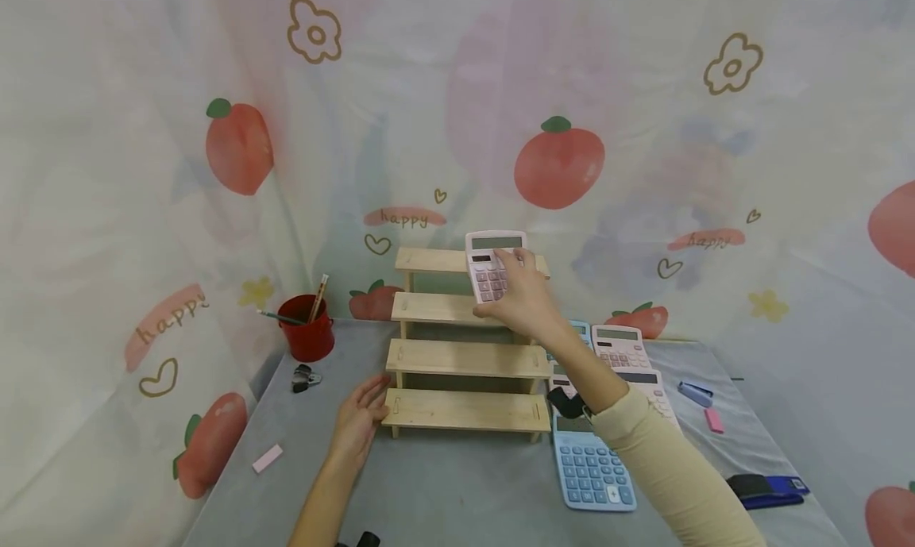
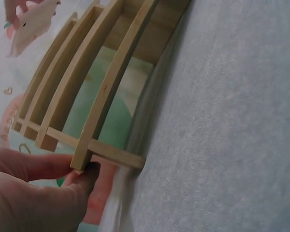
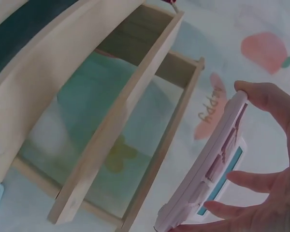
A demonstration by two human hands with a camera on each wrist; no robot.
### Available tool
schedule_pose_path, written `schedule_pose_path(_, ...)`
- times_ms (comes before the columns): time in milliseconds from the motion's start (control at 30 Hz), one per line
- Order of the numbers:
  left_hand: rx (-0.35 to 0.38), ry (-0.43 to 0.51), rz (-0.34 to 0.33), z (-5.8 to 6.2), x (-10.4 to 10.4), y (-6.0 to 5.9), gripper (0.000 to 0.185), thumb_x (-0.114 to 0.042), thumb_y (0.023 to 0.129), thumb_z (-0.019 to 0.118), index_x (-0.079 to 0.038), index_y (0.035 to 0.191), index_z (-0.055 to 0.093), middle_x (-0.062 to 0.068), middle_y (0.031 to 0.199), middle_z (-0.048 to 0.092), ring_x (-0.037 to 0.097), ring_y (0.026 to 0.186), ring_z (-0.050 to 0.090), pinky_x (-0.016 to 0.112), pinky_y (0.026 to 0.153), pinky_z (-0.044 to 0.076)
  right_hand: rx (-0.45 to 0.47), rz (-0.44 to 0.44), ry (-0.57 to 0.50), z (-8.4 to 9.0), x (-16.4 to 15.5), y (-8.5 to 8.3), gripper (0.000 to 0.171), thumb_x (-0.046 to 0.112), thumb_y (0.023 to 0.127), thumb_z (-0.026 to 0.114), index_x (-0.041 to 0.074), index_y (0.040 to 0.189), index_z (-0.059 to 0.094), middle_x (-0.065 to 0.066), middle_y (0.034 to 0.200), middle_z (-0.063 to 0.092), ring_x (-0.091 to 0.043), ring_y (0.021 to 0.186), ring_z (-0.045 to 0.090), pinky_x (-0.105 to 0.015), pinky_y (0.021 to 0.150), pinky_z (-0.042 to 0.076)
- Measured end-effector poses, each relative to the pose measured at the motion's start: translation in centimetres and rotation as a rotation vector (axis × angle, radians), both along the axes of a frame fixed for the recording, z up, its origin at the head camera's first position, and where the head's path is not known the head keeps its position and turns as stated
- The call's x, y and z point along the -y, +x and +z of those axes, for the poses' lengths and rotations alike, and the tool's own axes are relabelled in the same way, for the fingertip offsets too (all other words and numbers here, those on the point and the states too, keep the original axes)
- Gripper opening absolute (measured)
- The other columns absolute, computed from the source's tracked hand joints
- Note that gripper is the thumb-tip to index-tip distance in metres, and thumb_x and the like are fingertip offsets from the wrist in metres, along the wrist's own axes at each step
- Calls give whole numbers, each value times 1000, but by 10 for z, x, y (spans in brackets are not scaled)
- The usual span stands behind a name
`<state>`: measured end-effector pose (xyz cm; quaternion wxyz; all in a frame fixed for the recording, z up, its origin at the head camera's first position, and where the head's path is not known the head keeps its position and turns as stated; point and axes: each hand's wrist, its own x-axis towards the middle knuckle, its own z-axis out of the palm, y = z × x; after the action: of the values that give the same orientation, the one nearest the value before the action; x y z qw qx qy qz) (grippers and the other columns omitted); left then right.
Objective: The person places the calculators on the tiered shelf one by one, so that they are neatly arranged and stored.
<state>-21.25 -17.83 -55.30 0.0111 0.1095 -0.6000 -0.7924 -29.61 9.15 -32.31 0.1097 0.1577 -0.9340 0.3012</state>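
Up in my right hand (image 1: 527,299) is a pink calculator (image 1: 488,280), thumb curled at its lower edge, fingers spread over its face. It's raised at the upper tiers of the wooden stand (image 1: 468,360), and the right wrist view shows me a gap between it and the boards. I'd call it light and stiff, its plastic shell probably a touch slippery, the screen and keys the parts to spare. I'd take it by the side edges, clear of the buttons.

My left hand (image 1: 357,420), thumb and finger nearly closed, pinches the end of the lowest board (image 1: 468,410); that's a sound spot, and the thin wood looks rigid but light enough to skid if bumped.

Farther out on the tabletop (image 1: 457,499), a blue calculator (image 1: 596,471) lies right of the stand with more calculators behind it; over left sits a red bucket (image 1: 309,340) with pencils.
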Motion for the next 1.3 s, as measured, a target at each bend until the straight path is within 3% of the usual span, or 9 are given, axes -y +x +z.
schedule_pose_path(133, -6, 6, 1, 0, -2, 0, 64, 19, 93, 48, 4, 155, 39, 24, 161, 41, 40, 149, 39, 49, 116, 35, -3, 0, -11, 2, 23, -14, 106, 31, 69, 94, 8, 158, 42, -27, 161, 29, -49, 120, 51, -59, 92, 49)
schedule_pose_path(267, -22, 13, -6, 2, -2, 2, 64, 19, 93, 49, 6, 156, 37, 26, 161, 40, 41, 149, 37, 52, 117, 32, -16, -20, 47, 2, 47, -27, 100, 34, 72, 91, 9, 156, 43, -28, 159, 31, -54, 115, 51, -60, 86, 50)
schedule_pose_path(433, -26, -1, -19, 3, 0, 4, 65, 17, 94, 50, 6, 156, 36, 27, 161, 39, 40, 150, 36, 40, 114, 40, -32, -106, 129, -2, 80, -41, 97, 45, 76, 89, 12, 155, 43, -26, 156, 34, -61, 117, 52, -67, 86, 50)
schedule_pose_path(600, -37, -3, -18, 4, 3, 3, 64, 16, 94, 50, 7, 156, 36, 28, 161, 39, 41, 150, 36, 23, 99, 48, -40, -185, 193, -8, 113, -54, 98, 55, 79, 85, 12, 156, 42, -27, 154, 36, -67, 121, 48, -70, 88, 47)
schedule_pose_path(833, -40, 3, -17, 2, -2, 5, 65, 18, 92, 52, 9, 155, 37, 29, 160, 40, 43, 148, 37, 23, 97, 49, -69, -268, 285, -27, 132, -63, 95, 66, 84, 76, 10, 155, 45, -28, 160, 34, -68, 128, 45, -70, 97, 43)
schedule_pose_path(967, -31, 2, -20, 1, -5, 6, 64, 16, 93, 52, 8, 155, 38, 29, 160, 40, 42, 148, 38, 23, 94, 50, -81, -288, 303, -36, 126, -60, 104, 77, 85, 65, 10, 160, 38, -26, 166, 26, -61, 126, 49, -66, 101, 41)
schedule_pose_path(1100, -30, 1, -22, 1, -5, 6, 62, 16, 94, 51, 7, 155, 38, 28, 160, 40, 41, 149, 37, 20, 92, 49, -101, -268, 202, -38, 107, -50, 106, 80, 84, 64, 12, 160, 37, -22, 167, 24, -49, 131, 48, -62, 102, 40)
schedule_pose_path(1300, -26, 5, -18, 2, -1, 5, 63, 16, 94, 52, 7, 155, 38, 27, 160, 40, 39, 150, 36, 17, 91, 48, -129, -191, 87, -40, 63, -13, 93, 73, 88, 66, 13, 156, 45, -18, 168, 26, -43, 147, 36, -64, 110, 33)
